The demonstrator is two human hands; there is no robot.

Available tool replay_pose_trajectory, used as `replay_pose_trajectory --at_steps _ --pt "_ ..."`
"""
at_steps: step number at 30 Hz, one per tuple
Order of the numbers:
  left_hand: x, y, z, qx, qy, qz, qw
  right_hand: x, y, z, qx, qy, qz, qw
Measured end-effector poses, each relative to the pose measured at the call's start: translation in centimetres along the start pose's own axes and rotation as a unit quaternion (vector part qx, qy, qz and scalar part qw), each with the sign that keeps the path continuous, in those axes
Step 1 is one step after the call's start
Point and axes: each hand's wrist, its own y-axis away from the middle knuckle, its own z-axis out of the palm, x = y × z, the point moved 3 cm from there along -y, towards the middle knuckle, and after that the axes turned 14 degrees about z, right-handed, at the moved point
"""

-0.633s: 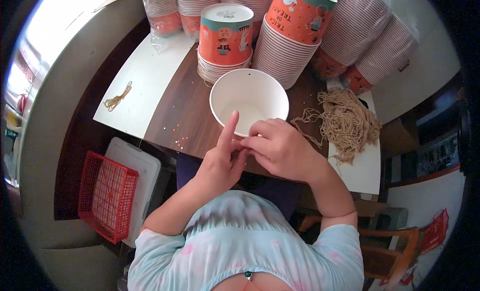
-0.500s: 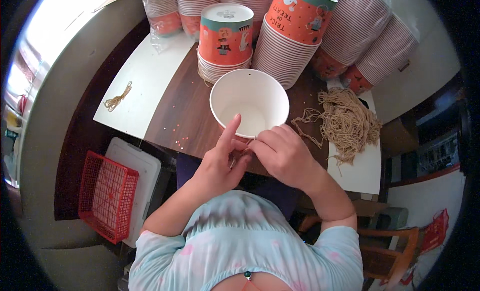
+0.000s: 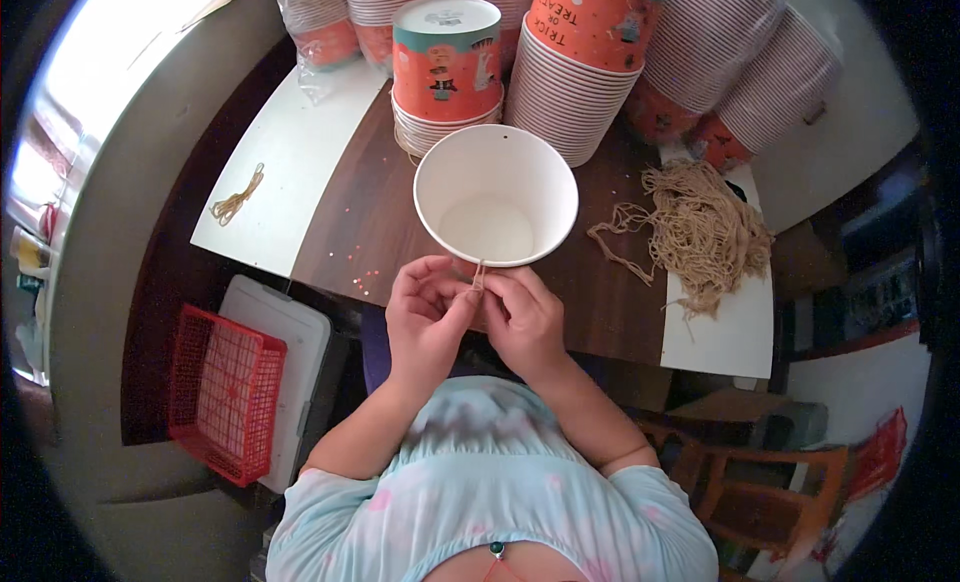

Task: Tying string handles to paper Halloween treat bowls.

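Note:
A white-lined paper bucket (image 3: 497, 197) stands upright on the brown table, its open top toward me. At its near rim a tan string (image 3: 480, 274) comes over the edge and down between my hands. My left hand (image 3: 430, 307) pinches the string between thumb and forefinger, the other fingers loosely curled. Close beside it, my right hand (image 3: 522, 317) has its fingertips closed on the same string. A small hole shows in the bucket's far wall. My fingers hide part of the bucket's near outer side.
A heap of tan strings (image 3: 705, 237) lies at the right. Orange printed buckets (image 3: 447, 67) stand upside down in stacks behind, several more in clear plastic (image 3: 705, 57). A small string bundle (image 3: 237, 197) lies at the left. A red basket (image 3: 228, 392) sits lower left.
Both hands have come together below the bucket's near rim. My left forefinger has come down from its raised position, and my right hand has moved lower and to the left.

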Motion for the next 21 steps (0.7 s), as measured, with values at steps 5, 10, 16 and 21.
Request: replay_pose_trajectory --at_steps 5,10,16,21 --pt "-0.3 -0.4 -0.9 -0.007 0.072 -0.068 0.995 0.2 -0.5 0.1 -0.100 -0.207 0.100 0.968" --pt "-0.2 -0.3 -1.4 -0.002 0.053 -0.067 0.996 0.5 0.1 1.1 -0.143 -0.420 0.323 0.836" --pt "0.3 0.1 -1.6 0.000 -0.072 0.047 0.996 1.2 0.2 1.6 -0.180 -0.583 0.422 0.671" --pt "2.5 -0.2 -0.6 -0.103 -0.268 0.199 0.937 1.3 0.5 1.7 -0.167 -0.525 0.414 0.725"
